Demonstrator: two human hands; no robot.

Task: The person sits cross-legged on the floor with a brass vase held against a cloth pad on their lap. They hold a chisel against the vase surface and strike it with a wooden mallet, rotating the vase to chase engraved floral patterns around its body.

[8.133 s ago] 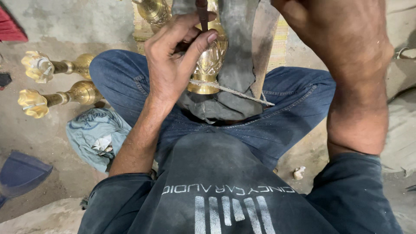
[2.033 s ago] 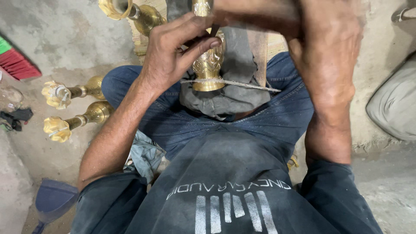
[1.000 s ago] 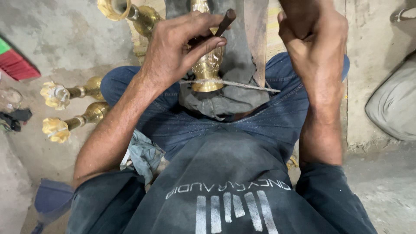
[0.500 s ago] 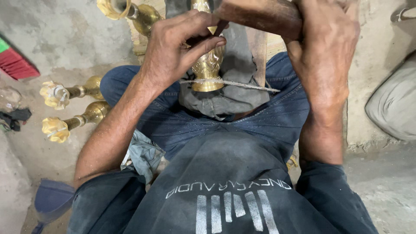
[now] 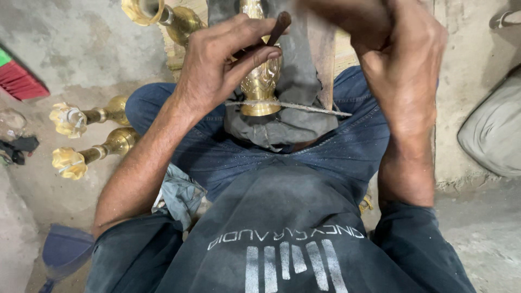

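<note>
Floor (image 5: 81,59) is bare grey concrete, rough, stained and dusty, under even, flat light with no hard shadows. A red and green brush (image 5: 19,78) lies at the left edge, and a pale grey sack (image 5: 491,138) rests on the floor at the right. A grey rag (image 5: 179,192) lies crumpled on the floor, lower left.

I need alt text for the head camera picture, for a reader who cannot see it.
Seen from above, a seated person's left hand pinches a thin dark tool against an ornate brass piece standing on grey cloth in the lap, while the right hand, blurred, is raised beside it. Two brass stems with flower-shaped ends lie on the concrete floor to the left.
</note>
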